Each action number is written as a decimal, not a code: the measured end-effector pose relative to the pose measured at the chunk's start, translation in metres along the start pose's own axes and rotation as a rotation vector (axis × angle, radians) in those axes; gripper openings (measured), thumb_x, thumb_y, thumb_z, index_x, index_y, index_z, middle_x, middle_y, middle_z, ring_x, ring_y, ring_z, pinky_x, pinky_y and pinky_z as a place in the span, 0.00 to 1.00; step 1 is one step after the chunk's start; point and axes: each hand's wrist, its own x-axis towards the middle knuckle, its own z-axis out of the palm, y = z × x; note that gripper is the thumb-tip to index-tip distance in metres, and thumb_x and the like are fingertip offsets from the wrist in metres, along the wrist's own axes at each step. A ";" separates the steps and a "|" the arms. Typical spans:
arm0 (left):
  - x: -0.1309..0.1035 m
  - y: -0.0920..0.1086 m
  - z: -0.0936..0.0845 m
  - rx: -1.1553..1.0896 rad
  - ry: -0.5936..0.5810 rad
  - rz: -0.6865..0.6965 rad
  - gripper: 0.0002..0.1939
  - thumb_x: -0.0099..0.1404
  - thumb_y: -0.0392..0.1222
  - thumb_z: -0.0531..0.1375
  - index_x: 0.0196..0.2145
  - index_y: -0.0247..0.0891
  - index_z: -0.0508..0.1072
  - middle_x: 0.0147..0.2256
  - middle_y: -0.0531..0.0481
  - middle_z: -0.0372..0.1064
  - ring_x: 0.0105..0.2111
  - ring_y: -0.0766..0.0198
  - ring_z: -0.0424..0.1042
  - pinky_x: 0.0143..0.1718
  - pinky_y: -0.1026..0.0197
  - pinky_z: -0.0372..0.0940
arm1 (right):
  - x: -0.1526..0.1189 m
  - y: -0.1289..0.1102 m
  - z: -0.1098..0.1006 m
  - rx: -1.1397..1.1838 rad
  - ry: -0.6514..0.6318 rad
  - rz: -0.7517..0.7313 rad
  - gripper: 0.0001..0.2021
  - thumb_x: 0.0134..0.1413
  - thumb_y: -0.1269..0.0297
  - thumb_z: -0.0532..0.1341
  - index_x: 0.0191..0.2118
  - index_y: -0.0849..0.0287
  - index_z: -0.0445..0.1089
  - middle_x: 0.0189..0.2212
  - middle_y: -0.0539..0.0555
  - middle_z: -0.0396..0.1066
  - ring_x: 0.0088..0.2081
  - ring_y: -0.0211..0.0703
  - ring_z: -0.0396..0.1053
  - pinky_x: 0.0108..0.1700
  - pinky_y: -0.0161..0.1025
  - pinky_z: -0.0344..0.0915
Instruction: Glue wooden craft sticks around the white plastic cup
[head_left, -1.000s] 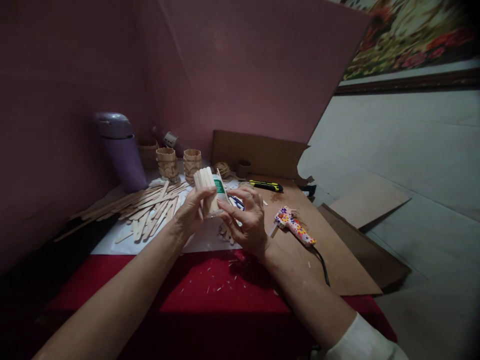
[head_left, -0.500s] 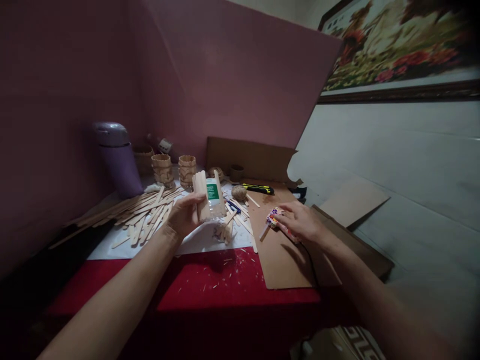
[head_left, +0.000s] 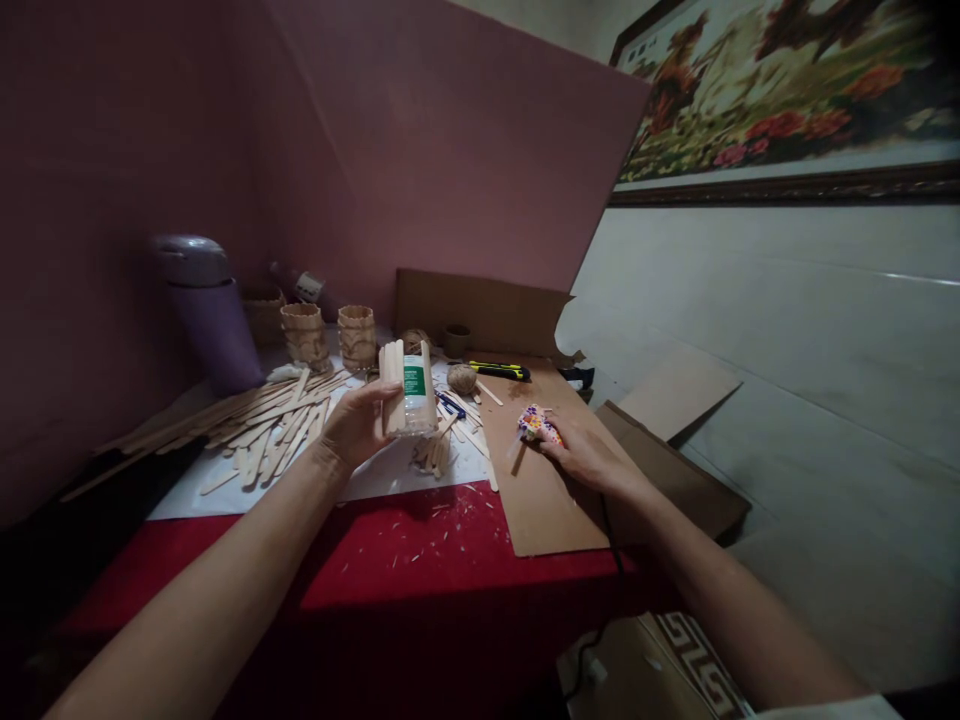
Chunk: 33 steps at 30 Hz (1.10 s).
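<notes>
My left hand (head_left: 356, 425) is closed around a clear plastic bottle (head_left: 418, 405) with a green and white label. Wooden craft sticks (head_left: 391, 385) stand upright along its side, with part of the label left showing between them. Over the cardboard sheet, my right hand (head_left: 585, 452) grips a glue gun (head_left: 536, 425) with a flowery pattern, and a dark cord trails down from it. Loose craft sticks (head_left: 277, 440) lie in a heap on the white paper beside my left hand. More short sticks (head_left: 435, 452) sit just below the bottle.
Two stick-covered cups (head_left: 356, 338) stand behind, near a purple flask (head_left: 210, 330). A ball of twine (head_left: 461, 379) and a yellow-black box cutter (head_left: 499, 371) lie by the cardboard sheet (head_left: 544, 520). Wood scraps are scattered on the red cloth (head_left: 420, 560).
My right hand has shifted its hold on the glue gun, fingers now wrapped lower around it. The bottle stays in my left hand. The whole view has swung slightly right.
</notes>
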 end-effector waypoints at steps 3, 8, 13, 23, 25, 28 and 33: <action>0.000 0.000 0.001 -0.025 0.058 -0.052 0.08 0.50 0.30 0.62 0.31 0.34 0.77 0.26 0.46 0.78 0.24 0.58 0.77 0.26 0.60 0.73 | -0.001 0.006 -0.004 0.287 0.021 0.025 0.13 0.58 0.53 0.58 0.36 0.58 0.71 0.34 0.56 0.75 0.36 0.47 0.72 0.39 0.42 0.66; 0.005 -0.002 -0.004 -0.007 0.007 -0.068 0.14 0.54 0.35 0.62 0.39 0.30 0.78 0.30 0.41 0.79 0.29 0.54 0.79 0.33 0.54 0.75 | -0.020 0.003 -0.017 0.836 -0.009 0.264 0.21 0.48 0.43 0.66 0.31 0.55 0.61 0.20 0.41 0.53 0.19 0.31 0.49 0.21 0.33 0.47; 0.011 -0.008 -0.012 -0.016 -0.078 -0.094 0.17 0.60 0.39 0.62 0.46 0.30 0.77 0.29 0.43 0.79 0.27 0.56 0.78 0.34 0.55 0.75 | -0.041 -0.033 -0.034 1.059 0.127 0.332 0.27 0.36 0.47 0.76 0.32 0.58 0.64 0.21 0.42 0.56 0.19 0.27 0.49 0.20 0.29 0.45; 0.007 -0.021 0.002 0.046 -0.113 -0.249 0.11 0.66 0.42 0.59 0.35 0.30 0.76 0.26 0.43 0.78 0.23 0.58 0.76 0.28 0.59 0.72 | -0.063 -0.103 -0.038 0.949 -0.470 0.108 0.27 0.51 0.36 0.66 0.31 0.58 0.63 0.22 0.45 0.57 0.20 0.29 0.51 0.18 0.31 0.49; 0.007 -0.023 0.003 0.059 -0.091 -0.246 0.10 0.66 0.41 0.59 0.33 0.31 0.76 0.25 0.45 0.77 0.21 0.61 0.75 0.24 0.63 0.70 | -0.062 -0.114 -0.037 0.860 -0.500 0.083 0.27 0.53 0.34 0.63 0.31 0.57 0.60 0.21 0.43 0.55 0.20 0.29 0.49 0.18 0.30 0.48; 0.007 -0.025 0.002 0.099 -0.102 -0.239 0.09 0.64 0.41 0.61 0.33 0.31 0.77 0.26 0.45 0.78 0.21 0.62 0.75 0.23 0.63 0.69 | -0.060 -0.125 -0.038 0.764 -0.500 0.055 0.28 0.54 0.33 0.61 0.30 0.56 0.58 0.19 0.42 0.52 0.19 0.29 0.47 0.17 0.30 0.46; 0.007 -0.028 -0.001 0.144 -0.176 -0.288 0.11 0.61 0.45 0.64 0.33 0.32 0.77 0.26 0.46 0.77 0.21 0.61 0.74 0.24 0.62 0.69 | -0.055 -0.131 -0.038 0.716 -0.507 0.055 0.29 0.54 0.31 0.59 0.28 0.55 0.57 0.19 0.43 0.53 0.19 0.29 0.48 0.17 0.30 0.49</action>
